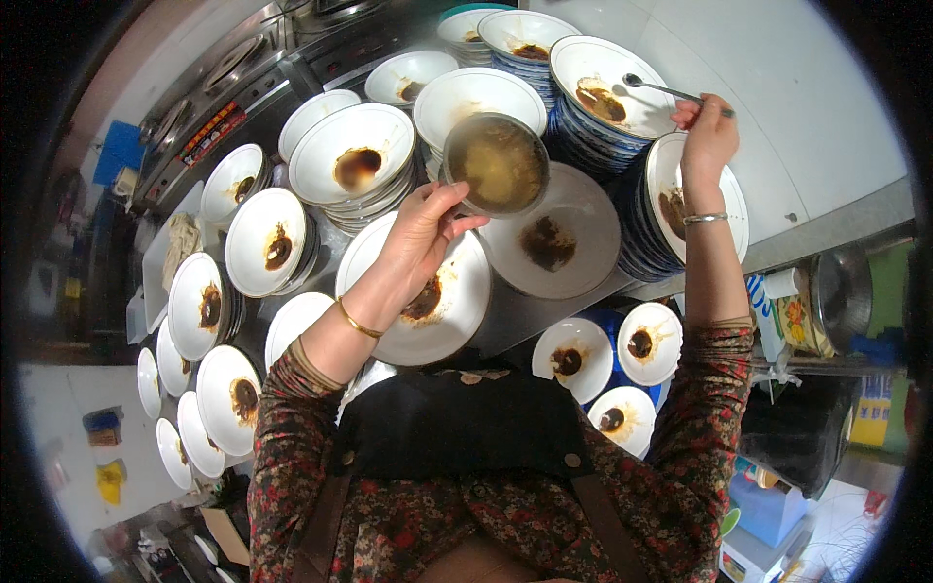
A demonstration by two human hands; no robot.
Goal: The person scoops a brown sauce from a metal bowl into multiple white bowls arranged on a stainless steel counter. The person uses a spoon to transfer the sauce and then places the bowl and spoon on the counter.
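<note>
My left hand (430, 226) grips the rim of a round container (496, 164) that holds a brownish, cloudy substance. It is held above the stacked bowls near the middle of the view. In my right hand (707, 138) is a metal spoon (656, 86), its small tip over a white bowl (619, 62) on top of a tall stack with blue-patterned sides. Dark brown sauce with a paler patch lies in that bowl. Below my right wrist stands another stack topped by a white bowl (729, 211) with dark sauce. A large bowl (466, 321) sits under my left forearm.
Many stacked bowls, each top one with brown sauce, cover the metal table (510, 321). Three small bowls (568, 357) stand near my right elbow. A white tray with a cloth (182, 244) lies at left, beside a stove. A white wall (773, 95) rises at right.
</note>
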